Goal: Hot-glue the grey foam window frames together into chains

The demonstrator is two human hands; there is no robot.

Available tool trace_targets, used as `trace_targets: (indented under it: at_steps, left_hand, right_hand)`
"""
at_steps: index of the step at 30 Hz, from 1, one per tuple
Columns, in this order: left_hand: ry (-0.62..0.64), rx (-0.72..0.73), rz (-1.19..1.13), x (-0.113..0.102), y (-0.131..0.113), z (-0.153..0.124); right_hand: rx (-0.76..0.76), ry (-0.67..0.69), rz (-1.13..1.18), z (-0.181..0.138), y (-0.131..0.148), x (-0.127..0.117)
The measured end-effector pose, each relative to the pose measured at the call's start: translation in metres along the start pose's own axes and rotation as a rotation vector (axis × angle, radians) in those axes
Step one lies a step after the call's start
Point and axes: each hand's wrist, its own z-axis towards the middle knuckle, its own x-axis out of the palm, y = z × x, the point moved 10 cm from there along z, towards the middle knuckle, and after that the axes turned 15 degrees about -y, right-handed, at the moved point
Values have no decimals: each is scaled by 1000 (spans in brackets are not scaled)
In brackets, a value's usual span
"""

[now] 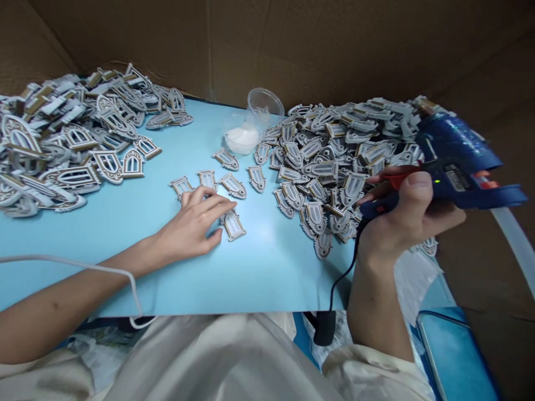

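My right hand (pixel 412 214) is wrapped round a blue hot glue gun (pixel 457 153) with a red trigger and a small green light. The gun is raised over the right end of the table, its nozzle towards the back. My left hand (pixel 194 223) rests palm down on the table, thumb apart from the fingers. Beside its index fingertip and thumb lies a small arched window piece (pixel 233 224) in white and brown. More such pieces, including one arched piece (pixel 233 186) and another (pixel 256 179), lie just beyond the fingers; two are partly covered by them.
A large heap of window pieces (pixel 79 133) is at the left, another heap (pixel 334 161) at the right. Clear plastic cups (pixel 265 106), one with white material (pixel 242 138), stand at the back. Cardboard walls (pixel 234 50) enclose the blue table (pixel 267 278). A white cable (pixel 83 264) crosses my left forearm.
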Motion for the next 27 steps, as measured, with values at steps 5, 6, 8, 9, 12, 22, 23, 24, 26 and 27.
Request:
trace_targets:
  at_steps: [5,6,8,9,12,22,23,24,26,27]
  left_hand:
    - [160,-69,31,0,0,-8]
    - [189,-76,31,-2,0,-9]
    - [218,-52,14,-6,-1,-10]
    - [224,-20,-12,-7,-4,-10]
    - [229,85,-139,-2,-16,-12]
    - [16,-1,42,18,-23,-13]
    - [-2,-34,70,14,-18,-12]
    - [-16,-65,91,10,-13,-11]
    - [-31,-106,103,4,-5,-9]
    - [-35,-115,101,1,-3,-9]
  right_hand:
    - [-42,-1,-99,-2,3,0]
    - [-40,-6,-96,-1,3,-1]
    - [-27,-35,-50,0,3,-3]
    - [-17,-53,-22,0,3,-5]
    - [11,-67,12,1,-1,-6]
    - [53,114,-79,-13,6,4]
    - [84,166,-99,-18,3,6]
    - [129,224,-115,-24,0,9]
    - [252,382,-160,-45,-11,16]
    - [312,488,-200,-59,-17,20]
